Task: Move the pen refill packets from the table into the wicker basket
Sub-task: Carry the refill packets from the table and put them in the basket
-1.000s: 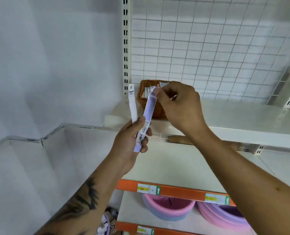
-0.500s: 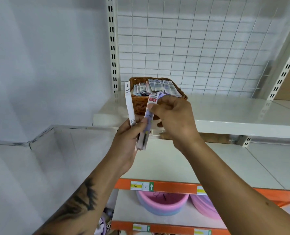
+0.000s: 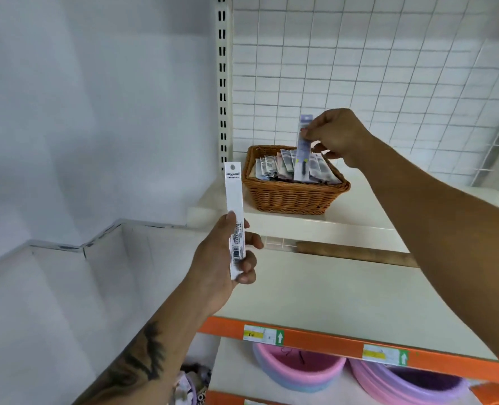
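Two long, flat pen refill packets are in hand. The right hand (image 3: 334,135) pinches a purple-topped clear refill packet (image 3: 303,147) near its upper end; its long axis stands nearly upright, lower end down among the packets already lying in the brown woven wicker basket (image 3: 292,197) on the white upper shelf (image 3: 359,211). The left hand (image 3: 224,258) grasps a white refill packet (image 3: 234,200) by its lower, barcoded end, long axis upright, hang-hole end pointing up, just left of the basket and nearer the camera.
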Demonstrator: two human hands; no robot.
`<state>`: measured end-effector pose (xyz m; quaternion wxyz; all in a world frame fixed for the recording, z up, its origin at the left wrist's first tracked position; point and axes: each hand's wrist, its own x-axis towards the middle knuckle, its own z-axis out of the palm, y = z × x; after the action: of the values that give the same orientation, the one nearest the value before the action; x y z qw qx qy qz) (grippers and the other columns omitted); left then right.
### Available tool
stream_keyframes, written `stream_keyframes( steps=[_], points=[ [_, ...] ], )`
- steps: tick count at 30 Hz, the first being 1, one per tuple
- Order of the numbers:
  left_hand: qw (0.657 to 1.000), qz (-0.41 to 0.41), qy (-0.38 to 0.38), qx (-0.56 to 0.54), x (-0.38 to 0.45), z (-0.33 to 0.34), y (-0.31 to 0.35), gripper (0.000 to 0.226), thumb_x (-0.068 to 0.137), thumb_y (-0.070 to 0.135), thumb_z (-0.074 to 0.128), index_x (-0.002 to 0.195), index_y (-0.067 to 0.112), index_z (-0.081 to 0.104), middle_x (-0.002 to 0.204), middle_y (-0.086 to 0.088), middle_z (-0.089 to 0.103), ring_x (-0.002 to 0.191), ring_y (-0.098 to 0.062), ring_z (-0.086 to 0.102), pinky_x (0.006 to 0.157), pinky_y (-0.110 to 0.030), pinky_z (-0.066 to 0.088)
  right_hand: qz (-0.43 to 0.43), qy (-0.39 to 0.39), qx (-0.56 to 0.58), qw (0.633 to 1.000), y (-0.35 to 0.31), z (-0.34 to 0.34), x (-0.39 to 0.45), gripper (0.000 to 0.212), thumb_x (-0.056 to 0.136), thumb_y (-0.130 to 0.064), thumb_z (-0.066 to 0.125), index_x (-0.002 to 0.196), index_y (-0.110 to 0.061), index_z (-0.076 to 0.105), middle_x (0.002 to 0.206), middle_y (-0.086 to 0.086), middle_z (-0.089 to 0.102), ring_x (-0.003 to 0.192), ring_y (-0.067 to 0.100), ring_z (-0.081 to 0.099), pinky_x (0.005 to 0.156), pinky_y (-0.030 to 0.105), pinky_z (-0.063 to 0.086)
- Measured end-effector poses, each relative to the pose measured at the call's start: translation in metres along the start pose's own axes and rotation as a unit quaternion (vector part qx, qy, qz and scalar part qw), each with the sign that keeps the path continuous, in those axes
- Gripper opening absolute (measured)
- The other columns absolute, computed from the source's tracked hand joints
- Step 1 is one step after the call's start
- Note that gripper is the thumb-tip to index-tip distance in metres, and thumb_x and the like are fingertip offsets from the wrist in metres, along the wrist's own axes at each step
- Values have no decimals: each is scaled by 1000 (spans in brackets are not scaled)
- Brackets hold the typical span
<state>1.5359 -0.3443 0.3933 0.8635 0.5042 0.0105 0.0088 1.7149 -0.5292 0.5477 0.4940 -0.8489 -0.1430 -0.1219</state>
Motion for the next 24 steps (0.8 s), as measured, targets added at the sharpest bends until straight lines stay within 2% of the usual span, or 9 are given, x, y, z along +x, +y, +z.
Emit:
stream_keyframes(
  steps=[2, 5, 9, 11, 14, 16, 19, 21, 24],
  points=[
    [1000, 11, -8, 15, -2, -1, 1, 32, 106, 45, 43, 100, 15, 51, 78, -9, 63, 46, -16, 43, 44, -20, 35, -13, -17, -110, 994, 11, 7, 14, 10, 91, -15, 77, 91, -8, 71, 97, 12, 70, 67, 16, 57, 53, 22, 40],
    [999, 22, 5, 40, -4, -1, 2, 27, 107, 38, 46, 104, 11, 52, 76, -9, 63, 46, -17, 46, 44, -22, 38, -26, -49, -261, 964, 23, 17, 21, 12, 92, -25, 74, 95, -13, 74, 104, 4, 69, 96, 23, 63, 74, 29, 45],
    [999, 19, 7, 39, -4, 0, 1, 28, 106, 37, 48, 107, 10, 54, 77, -10, 63, 48, -18, 46, 45, -23, 37, -12, -24, -299, 954, 29, 21, 20, 16, 95, -33, 70, 96, -18, 76, 106, 5, 72, 106, 29, 64, 91, 39, 53],
    [1000, 8, 8, 26, -3, 1, 0, 34, 106, 42, 46, 106, 10, 56, 77, -10, 64, 48, -17, 45, 46, -23, 35, -18, 19, -288, 957, 25, 21, 9, 13, 95, -35, 69, 91, -24, 73, 104, 7, 73, 103, 31, 65, 92, 45, 57],
    [1000, -9, 10, 11, 0, 5, -1, 41, 108, 46, 38, 101, 11, 59, 77, -13, 65, 48, -16, 43, 47, -24, 33, -93, 72, -241, 963, 17, 22, -18, 17, 97, -35, 64, 89, -22, 72, 99, 2, 74, 97, 25, 67, 88, 45, 58],
    [1000, -4, 23, 1, 3, 10, -2, 36, 108, 39, 39, 98, 11, 59, 76, -14, 64, 49, -17, 41, 48, -26, 32, -142, 75, -186, 969, 11, 26, -51, 18, 98, -33, 63, 90, -21, 74, 94, -4, 74, 91, 16, 67, 82, 33, 56],
    [998, 34, 48, 6, 7, 19, -3, 20, 105, 20, 46, 96, 9, 61, 72, -11, 58, 52, -17, 42, 51, -28, 31, -162, 47, -100, 981, 9, 38, -108, 16, 98, -33, 67, 86, -23, 72, 83, -13, 70, 75, -1, 62, 66, 9, 43],
    [996, 73, 43, 16, 10, 28, -4, 15, 103, 11, 47, 96, 9, 60, 70, -8, 57, 54, -17, 46, 51, -27, 34, -153, 36, -29, 987, 14, 46, -139, 16, 96, -31, 69, 85, -20, 73, 76, -12, 70, 72, -1, 63, 65, 13, 47],
    [989, 125, 31, 67, 13, 37, -7, 12, 103, 4, 50, 100, 9, 61, 74, -8, 63, 59, -18, 53, 52, -28, 39, -114, 46, 96, 988, 19, 55, -164, 10, 95, -25, 73, 98, -15, 74, 80, -5, 76, 76, 6, 71, 71, 22, 57]
  ],
)
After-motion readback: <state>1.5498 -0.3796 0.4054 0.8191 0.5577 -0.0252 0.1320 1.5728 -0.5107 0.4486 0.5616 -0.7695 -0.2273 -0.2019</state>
